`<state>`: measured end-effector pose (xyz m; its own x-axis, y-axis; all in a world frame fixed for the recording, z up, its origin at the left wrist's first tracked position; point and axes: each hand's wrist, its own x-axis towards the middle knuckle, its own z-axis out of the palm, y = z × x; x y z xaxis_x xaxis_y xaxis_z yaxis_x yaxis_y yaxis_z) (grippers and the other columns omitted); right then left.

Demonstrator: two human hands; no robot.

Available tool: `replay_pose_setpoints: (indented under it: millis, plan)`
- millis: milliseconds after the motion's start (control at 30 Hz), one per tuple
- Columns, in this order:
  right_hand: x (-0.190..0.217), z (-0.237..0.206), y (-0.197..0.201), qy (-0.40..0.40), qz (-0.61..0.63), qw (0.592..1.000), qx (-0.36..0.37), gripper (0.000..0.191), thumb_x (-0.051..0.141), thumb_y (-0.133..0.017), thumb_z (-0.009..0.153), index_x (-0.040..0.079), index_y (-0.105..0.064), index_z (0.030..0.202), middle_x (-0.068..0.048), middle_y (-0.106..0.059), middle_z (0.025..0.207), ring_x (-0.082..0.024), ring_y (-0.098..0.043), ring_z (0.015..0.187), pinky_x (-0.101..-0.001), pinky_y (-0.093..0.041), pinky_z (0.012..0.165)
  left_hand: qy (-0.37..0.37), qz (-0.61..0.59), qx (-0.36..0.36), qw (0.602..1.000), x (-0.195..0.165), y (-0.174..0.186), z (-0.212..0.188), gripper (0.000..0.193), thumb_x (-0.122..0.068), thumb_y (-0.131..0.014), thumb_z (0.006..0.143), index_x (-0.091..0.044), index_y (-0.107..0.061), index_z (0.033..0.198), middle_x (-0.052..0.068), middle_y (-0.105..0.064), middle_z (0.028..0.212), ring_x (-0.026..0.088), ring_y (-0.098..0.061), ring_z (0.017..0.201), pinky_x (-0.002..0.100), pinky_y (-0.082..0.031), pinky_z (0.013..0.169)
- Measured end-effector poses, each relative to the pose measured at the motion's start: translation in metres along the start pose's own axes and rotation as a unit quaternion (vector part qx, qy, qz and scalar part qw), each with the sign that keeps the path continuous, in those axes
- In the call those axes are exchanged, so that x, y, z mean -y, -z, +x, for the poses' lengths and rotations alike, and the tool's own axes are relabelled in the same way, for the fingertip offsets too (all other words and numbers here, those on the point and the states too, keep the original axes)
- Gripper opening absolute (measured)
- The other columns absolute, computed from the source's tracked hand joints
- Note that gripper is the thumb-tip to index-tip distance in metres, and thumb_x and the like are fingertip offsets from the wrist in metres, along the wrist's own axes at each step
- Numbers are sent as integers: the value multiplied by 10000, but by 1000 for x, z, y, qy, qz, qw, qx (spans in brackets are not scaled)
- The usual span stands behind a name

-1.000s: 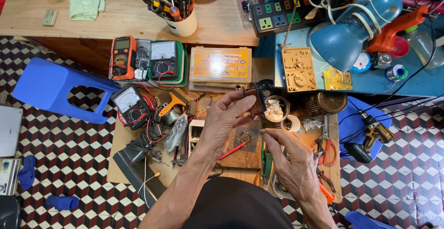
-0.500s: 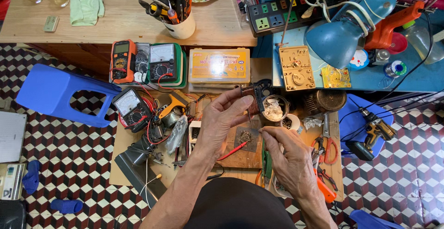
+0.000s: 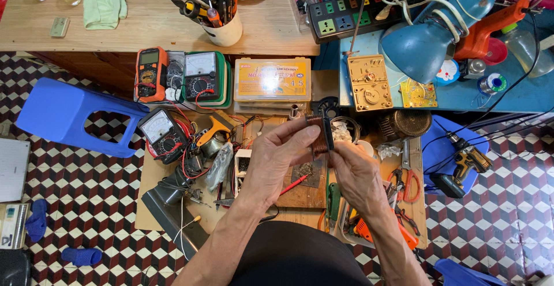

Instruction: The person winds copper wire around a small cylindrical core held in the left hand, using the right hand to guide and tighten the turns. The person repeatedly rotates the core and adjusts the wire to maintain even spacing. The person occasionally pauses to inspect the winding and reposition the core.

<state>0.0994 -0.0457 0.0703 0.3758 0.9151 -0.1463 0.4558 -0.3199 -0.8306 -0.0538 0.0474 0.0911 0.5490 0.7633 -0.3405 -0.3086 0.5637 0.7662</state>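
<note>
Hands together over the cluttered board: left hand (image 3: pixel 277 156) pinches a small copper-wound coil (image 3: pixel 319 134) between thumb and fingers. Right hand (image 3: pixel 356 173) closes fingertips on its lower edge, above the red probe (image 3: pixel 293 185).

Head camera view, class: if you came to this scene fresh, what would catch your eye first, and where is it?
At the centre, the left hand and right hand together hold a small copper-wound coil above a cluttered wooden board. A blue plastic stool lies tipped on the chequered floor at left. A blue desk lamp stands out on the blue table at upper right.
</note>
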Motion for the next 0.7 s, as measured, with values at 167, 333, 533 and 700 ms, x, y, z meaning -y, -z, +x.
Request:
replay_pose_setpoints:
  millis: [167,333,533,700]
  plan:
    - [-4,39,7,175,-48,983,-13,179,139,-651,967,50,-734,1098,-72,-690,882,-209,-634,843,-357,-513,796,8,108,-3,994,9,7,-19,468,-194,-782,896,11,-707,1310,86,-766,1054,99,-669,868,244,-559,766]
    - [7,65,16,294,-96,950,37,152,128,-675,953,46,-726,1070,-71,-713,921,-210,-659,849,-368,-509,834,65,84,-29,994,11,21,-24,520,-222,-780,837,26,-679,1283,89,-785,1039,109,-742,881,254,-617,806]
    - [34,59,30,397,-196,895,48,168,93,-715,866,42,-694,1024,-70,-655,909,-254,-635,870,-394,-513,832,62,138,-7,988,18,31,-22,484,-210,-785,843,34,-700,1251,94,-765,1032,109,-707,894,258,-581,825]
    - [50,52,36,425,-262,865,36,198,69,-716,836,39,-660,1023,-70,-605,884,-252,-615,865,-396,-523,807,54,129,2,990,23,39,-19,513,-226,-799,830,18,-656,1258,87,-748,1063,116,-713,958,256,-593,878]
